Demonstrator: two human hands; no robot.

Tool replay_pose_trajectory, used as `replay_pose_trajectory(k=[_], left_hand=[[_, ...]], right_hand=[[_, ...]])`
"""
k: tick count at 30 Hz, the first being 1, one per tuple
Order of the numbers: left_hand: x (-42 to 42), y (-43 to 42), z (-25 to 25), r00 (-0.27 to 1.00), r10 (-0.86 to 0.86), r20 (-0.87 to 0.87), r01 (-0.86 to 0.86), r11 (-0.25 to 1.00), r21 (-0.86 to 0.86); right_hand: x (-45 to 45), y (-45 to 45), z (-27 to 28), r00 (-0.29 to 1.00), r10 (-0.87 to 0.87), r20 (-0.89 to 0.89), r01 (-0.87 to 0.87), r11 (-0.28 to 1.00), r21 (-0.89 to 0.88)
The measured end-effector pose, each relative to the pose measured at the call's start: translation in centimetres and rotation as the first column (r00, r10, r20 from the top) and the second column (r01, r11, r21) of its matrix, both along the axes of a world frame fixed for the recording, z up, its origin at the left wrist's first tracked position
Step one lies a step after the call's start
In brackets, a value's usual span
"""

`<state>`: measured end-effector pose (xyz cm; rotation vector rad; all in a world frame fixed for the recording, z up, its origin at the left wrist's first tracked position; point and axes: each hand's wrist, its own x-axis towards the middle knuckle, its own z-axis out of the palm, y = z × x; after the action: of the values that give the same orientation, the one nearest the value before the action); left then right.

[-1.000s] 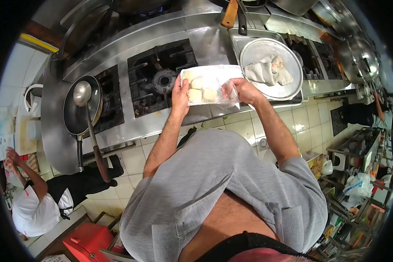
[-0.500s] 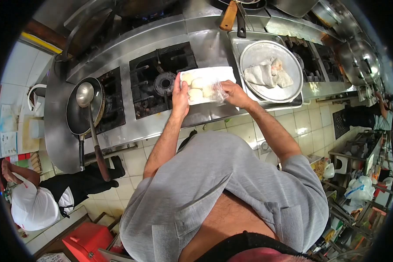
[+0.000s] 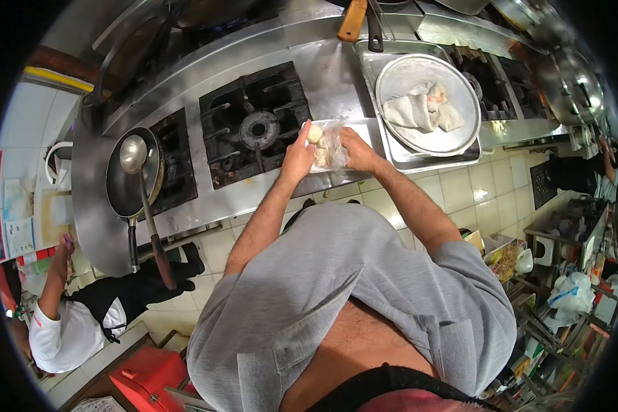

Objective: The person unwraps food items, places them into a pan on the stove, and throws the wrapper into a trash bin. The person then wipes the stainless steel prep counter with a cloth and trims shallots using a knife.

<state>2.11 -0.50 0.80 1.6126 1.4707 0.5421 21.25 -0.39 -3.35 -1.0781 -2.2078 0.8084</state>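
Both hands are together over the steel stove front. My left hand (image 3: 297, 156) grips the left edge of a white tray (image 3: 373, 128), its thumb up beside a pale round ball (image 3: 314, 134), perhaps dough. More pale lumps lie to the right of it under crumpled clear plastic film (image 3: 335, 143). My right hand (image 3: 359, 150) is closed on the film at its right side, its fingertips partly hidden. Part of the tray lies hidden behind the film and the right hand.
A round metal tray (image 3: 468, 123) with a folded cloth (image 3: 410, 114) sits to the right. Gas burners (image 3: 259, 129) are behind the hands. At left, a frying pan (image 3: 119, 191) holds a ladle (image 3: 133, 155). A co-worker (image 3: 72, 326) stands at far left.
My left hand has shifted right and my right hand slightly left, bringing them closer. The film now bunches over the pale balls between them. The co-worker's arm has moved outward.
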Motion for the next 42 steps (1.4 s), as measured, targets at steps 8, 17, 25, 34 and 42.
replay_pose_trajectory(k=[8,17,25,34,42], left_hand=[[-0.2,0.1,-0.6,0.953,-0.007,-0.302,0.117,0.93,0.348],[-0.3,1.7,-0.2,0.892,-0.098,-0.442,0.29,0.873,0.392],[-0.5,2.1,-0.8,0.907,-0.127,-0.402,0.305,0.856,0.418],[-0.6,1.9,-1.3,0.905,-0.138,-0.402,0.341,0.802,0.491],[-0.8,2.2,-1.0,0.868,-0.152,-0.473,0.402,0.774,0.489]], right_hand=[[-1.2,-1.8,1.4,0.944,-0.172,0.281,0.159,0.985,0.069],[-1.3,-1.4,1.2,0.929,-0.165,0.332,0.143,0.986,0.09],[-1.7,-1.1,2.9,0.89,-0.159,0.427,0.167,0.986,0.018],[-2.5,-1.5,3.7,0.84,-0.247,0.483,0.203,0.969,0.142],[-2.4,-1.1,5.5,0.717,-0.092,0.691,0.087,0.995,0.042]])
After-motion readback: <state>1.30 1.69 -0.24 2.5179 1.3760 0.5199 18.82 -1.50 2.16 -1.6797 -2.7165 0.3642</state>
